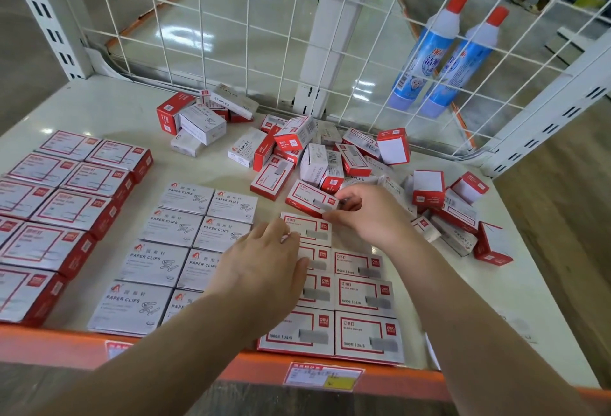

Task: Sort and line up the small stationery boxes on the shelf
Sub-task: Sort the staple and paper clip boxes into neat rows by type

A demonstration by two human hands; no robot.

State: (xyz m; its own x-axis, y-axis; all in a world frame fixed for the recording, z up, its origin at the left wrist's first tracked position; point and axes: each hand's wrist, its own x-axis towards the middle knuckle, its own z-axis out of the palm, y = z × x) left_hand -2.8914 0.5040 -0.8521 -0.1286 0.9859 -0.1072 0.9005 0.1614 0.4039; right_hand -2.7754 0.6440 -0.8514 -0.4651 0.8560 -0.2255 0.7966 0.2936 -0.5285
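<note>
Right hand (373, 214) fingers pinch 1 staple box (310, 199); left hand (264, 263) fingers press flat on 7 lined-up boxes (363, 295).

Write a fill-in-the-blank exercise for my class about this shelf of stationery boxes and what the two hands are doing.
1. The grey boxes lined up in the middle are printed PAPER ____.
2. The right hand pinches a red-and-white ____.
3. The two blue bottles behind the wire grid have ____ caps.
4. The unsorted pile lies toward the ____ of the shelf.

Missing words: CLIPS; box; red; back
</note>
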